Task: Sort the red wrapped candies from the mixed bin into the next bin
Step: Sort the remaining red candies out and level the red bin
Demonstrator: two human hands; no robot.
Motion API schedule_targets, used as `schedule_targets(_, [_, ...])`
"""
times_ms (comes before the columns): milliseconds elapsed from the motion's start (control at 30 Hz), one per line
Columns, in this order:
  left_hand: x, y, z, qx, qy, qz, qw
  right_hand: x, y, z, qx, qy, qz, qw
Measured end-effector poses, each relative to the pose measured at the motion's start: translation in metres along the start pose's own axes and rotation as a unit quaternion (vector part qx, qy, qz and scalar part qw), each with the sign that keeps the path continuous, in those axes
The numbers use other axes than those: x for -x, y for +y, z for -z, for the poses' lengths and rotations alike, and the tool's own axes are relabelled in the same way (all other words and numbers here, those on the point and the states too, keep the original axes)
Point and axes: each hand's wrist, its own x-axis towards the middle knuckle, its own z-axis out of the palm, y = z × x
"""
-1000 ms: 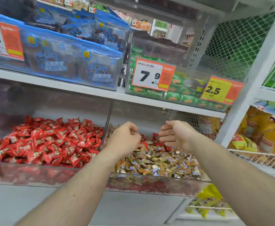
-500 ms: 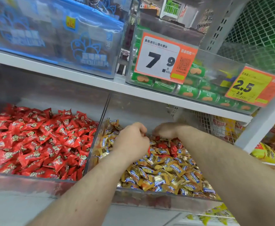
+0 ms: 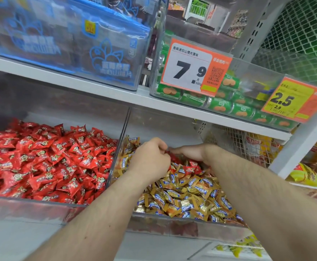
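The mixed bin (image 3: 191, 229) holds a heap of gold wrapped candies (image 3: 184, 196) with a few red wrapped candies (image 3: 190, 168) near the back. The bin to its left (image 3: 22, 210) is full of red wrapped candies (image 3: 46, 161). My left hand (image 3: 150, 160) hovers over the back left of the mixed bin in a fist, with a sliver of red showing at its fingertips. My right hand (image 3: 190, 152) reaches palm down to the back of the same bin, over the red candies. Its fingertips meet my left hand and are partly hidden.
A clear divider (image 3: 124, 129) separates the two bins. The white shelf (image 3: 172, 107) hangs low overhead, carrying a tub of green rolls (image 3: 219, 106) with price tags and blue packs (image 3: 105, 53). A wire mesh basket (image 3: 248, 146) stands at the right.
Both hands have moved from above the bin down to its back, the right hand dropping onto the red candies. The view has closed in on the bins.
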Motion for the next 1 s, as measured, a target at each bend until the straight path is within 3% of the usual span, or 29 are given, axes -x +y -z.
schedule_targets(200, [0.000,0.002,0.000,0.004,0.007,0.006,1.000,0.022,-0.009,0.003,-0.045,-0.055,-0.057,0.996])
schedule_targets(433, [0.001,0.004,0.000,-0.024,-0.003,0.014,1.000,0.062,-0.003,-0.001,-0.104,-0.041,0.053,0.992])
schedule_targets(633, [0.008,0.006,0.002,-0.149,-0.127,-0.003,0.981,0.099,0.020,-0.015,-0.098,0.000,0.110,0.989])
schedule_targets(733, [0.011,0.008,0.005,-0.184,-0.145,-0.032,0.972,0.111,0.037,-0.024,-0.119,0.014,0.125,0.985])
schedule_targets(833, [0.014,0.004,0.010,-0.210,-0.168,-0.062,0.961,0.113,0.059,-0.030,-0.168,0.078,0.123,0.975])
schedule_targets(933, [0.015,0.000,0.013,-0.241,-0.184,-0.080,0.949,0.114,0.080,-0.036,-0.230,0.219,0.117,0.941])
schedule_targets(1000, [0.015,0.000,0.014,-0.267,-0.192,-0.081,0.941,0.118,0.087,-0.042,-0.200,0.312,0.126,0.920])
